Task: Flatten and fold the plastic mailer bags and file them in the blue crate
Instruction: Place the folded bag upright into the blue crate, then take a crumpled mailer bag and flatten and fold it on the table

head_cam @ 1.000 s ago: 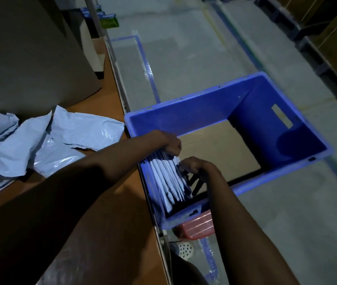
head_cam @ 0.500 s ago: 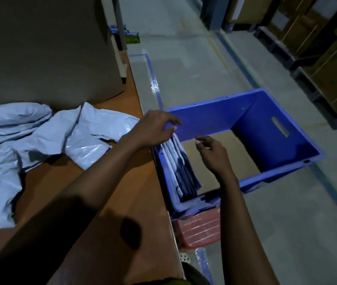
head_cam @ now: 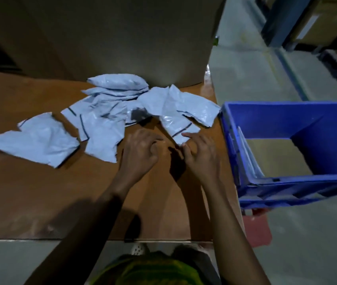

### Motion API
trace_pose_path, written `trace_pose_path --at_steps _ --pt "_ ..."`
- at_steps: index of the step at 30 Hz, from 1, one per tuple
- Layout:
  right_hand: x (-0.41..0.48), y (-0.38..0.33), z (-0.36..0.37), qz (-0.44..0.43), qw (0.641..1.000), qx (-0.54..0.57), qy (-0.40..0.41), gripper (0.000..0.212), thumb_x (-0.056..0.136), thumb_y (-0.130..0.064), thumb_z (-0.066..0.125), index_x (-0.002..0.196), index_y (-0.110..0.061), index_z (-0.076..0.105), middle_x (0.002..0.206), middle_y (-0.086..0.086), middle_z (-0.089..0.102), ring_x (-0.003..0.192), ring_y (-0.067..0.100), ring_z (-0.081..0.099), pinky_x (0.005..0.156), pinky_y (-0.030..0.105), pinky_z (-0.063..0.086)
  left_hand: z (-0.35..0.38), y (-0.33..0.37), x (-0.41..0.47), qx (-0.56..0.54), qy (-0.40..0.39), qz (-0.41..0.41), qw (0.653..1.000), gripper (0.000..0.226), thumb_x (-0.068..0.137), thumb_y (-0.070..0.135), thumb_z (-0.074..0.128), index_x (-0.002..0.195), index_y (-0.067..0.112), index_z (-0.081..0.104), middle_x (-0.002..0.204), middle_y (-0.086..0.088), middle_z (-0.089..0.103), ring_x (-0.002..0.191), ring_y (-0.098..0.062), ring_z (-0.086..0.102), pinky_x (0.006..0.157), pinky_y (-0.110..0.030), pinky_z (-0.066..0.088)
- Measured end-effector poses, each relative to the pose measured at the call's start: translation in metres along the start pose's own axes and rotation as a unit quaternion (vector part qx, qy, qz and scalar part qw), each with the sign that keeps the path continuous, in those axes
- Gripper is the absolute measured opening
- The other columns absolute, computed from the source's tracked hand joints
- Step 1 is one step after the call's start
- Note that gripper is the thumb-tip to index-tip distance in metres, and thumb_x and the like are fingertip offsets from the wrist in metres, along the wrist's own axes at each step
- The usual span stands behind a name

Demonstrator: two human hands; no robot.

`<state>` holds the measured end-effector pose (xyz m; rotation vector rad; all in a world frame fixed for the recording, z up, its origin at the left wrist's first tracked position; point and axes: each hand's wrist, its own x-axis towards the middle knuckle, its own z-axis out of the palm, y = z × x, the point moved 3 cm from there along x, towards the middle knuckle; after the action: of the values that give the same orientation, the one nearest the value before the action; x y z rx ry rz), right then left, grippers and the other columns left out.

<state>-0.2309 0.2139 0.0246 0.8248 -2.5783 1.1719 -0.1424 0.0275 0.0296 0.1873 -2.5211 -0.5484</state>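
Crumpled mailer bags (head_cam: 101,128) lie loose on the table (head_cam: 40,192); the nearest bag (head_cam: 175,124) sits under straight fingertips of the right hand (head_cam: 202,155); folded bags (head_cam: 250,159) stand filed along the table-side wall of the blue crate (head_cam: 287,105); both hands have left the crate, the left hand (head_cam: 140,153) loosely curled and empty; flattening the next bag likely follows.

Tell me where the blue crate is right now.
In the head view, the blue crate sits at the right, just off the table, near the right hand.

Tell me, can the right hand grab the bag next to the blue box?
Probably yes. The right hand rests with its fingertips at the near corner of that bag, on the table, and nothing lies in between.
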Motion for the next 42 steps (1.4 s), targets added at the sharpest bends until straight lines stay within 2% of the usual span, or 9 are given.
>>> trace_pose_path --at_steps 6,10,14,19,25,28,32,37,42 --pt "0.038 -0.004 0.066 0.089 0.982 -0.154 -0.071 0.055 0.09 -0.037 0.075 0.14 -0.023 0.058 0.138 0.01 0.051 0.128 0.03 0.045 0.096 0.043 0.048 0.027 -0.031 0.006 0.041 -0.075 -0.008 0.996 0.03 0.09 0.008 0.063 0.115 0.021 0.073 0.113 -0.003 0.069 0.111 -0.027 0.058 0.089 -0.046 0.048" --pt "0.041 0.006 0.073 0.068 0.986 -0.15 -0.021 0.04 0.088 -0.016 0.073 0.128 -0.014 0.07 0.122 0.015 0.062 0.118 0.037 0.053 0.089 0.052 0.053 0.028 -0.031 0.01 0.044 -0.066 -0.006 0.997 0.032 0.089 0.008 0.062 0.119 0.016 0.072 0.116 -0.007 0.068 0.111 -0.03 0.058 0.093 -0.046 0.048" --pt "0.02 0.011 0.046 0.051 0.988 -0.123 0.084 0.027 0.089 -0.011 0.069 0.116 -0.009 0.076 0.107 0.013 0.067 0.108 0.035 0.058 0.082 0.045 0.055 0.025 -0.023 0.006 0.023 -0.032 0.048 0.998 0.036 0.091 0.009 0.058 0.125 0.014 0.069 0.121 -0.01 0.064 0.116 -0.031 0.057 0.095 -0.047 0.048" --pt "-0.04 0.008 -0.004 0.016 0.983 -0.134 0.123 0.027 0.091 -0.018 0.069 0.117 -0.015 0.077 0.116 0.004 0.069 0.113 0.027 0.059 0.09 0.036 0.051 0.021 0.002 -0.015 0.068 -0.003 0.102 0.992 0.054 0.087 0.008 0.066 0.14 0.017 0.059 0.137 -0.016 0.054 0.126 -0.033 0.047 0.104 -0.044 0.039" --pt "-0.088 0.004 -0.02 -0.04 0.99 -0.078 0.109 0.032 0.091 -0.004 0.076 0.122 -0.014 0.076 0.123 0.004 0.069 0.115 0.022 0.061 0.099 0.023 0.045 0.006 0.001 -0.056 0.077 0.063 0.11 0.989 0.037 0.088 0.0 0.067 0.122 0.015 0.073 0.116 -0.012 0.068 0.107 -0.032 0.06 0.089 -0.044 0.041" --pt "-0.112 0.008 -0.011 -0.056 0.992 -0.095 0.062 0.034 0.092 -0.003 0.075 0.124 -0.014 0.075 0.128 0.005 0.068 0.117 0.025 0.06 0.095 0.033 0.051 0.004 -0.002 -0.091 0.051 0.018 0.083 0.995 0.034 0.09 0.005 0.065 0.12 0.016 0.073 0.117 -0.01 0.067 0.107 -0.032 0.062 0.088 -0.045 0.041" --pt "-0.123 0.002 -0.01 -0.035 0.991 -0.128 0.022 0.035 0.094 -0.02 0.074 0.129 -0.019 0.072 0.139 0.002 0.062 0.127 0.026 0.055 0.099 0.046 0.049 -0.001 0.003 -0.113 0.002 -0.028 0.028 0.999 0.035 0.089 0.021 0.062 0.123 0.018 0.071 0.123 -0.006 0.064 0.115 -0.028 0.058 0.095 -0.042 0.04" --pt "-0.095 -0.029 -0.002 -0.023 0.992 -0.118 0.042 0.037 0.099 -0.024 0.05 0.129 -0.013 0.069 0.139 0.007 0.063 0.128 0.029 0.057 0.105 0.049 0.047 0.0 0.034 -0.088 -0.039 -0.053 -0.019 0.998 0.046 0.105 0.032 0.039 0.143 0.013 0.058 0.15 -0.01 0.053 0.145 -0.028 0.042 0.12 -0.046 0.031" --pt "-0.073 -0.013 0.034 0.08 0.981 -0.168 -0.052 0.052 0.108 -0.046 0.03 0.148 -0.024 0.055 0.16 0.005 0.045 0.154 0.027 0.03 0.125 0.049 0.02 0.042 0.03 -0.068 0.038 -0.184 -0.002 0.982 0.065 0.106 0.042 0.013 0.162 0.015 0.029 0.171 -0.008 0.018 0.16 -0.025 0.005 0.129 -0.047 0.007"
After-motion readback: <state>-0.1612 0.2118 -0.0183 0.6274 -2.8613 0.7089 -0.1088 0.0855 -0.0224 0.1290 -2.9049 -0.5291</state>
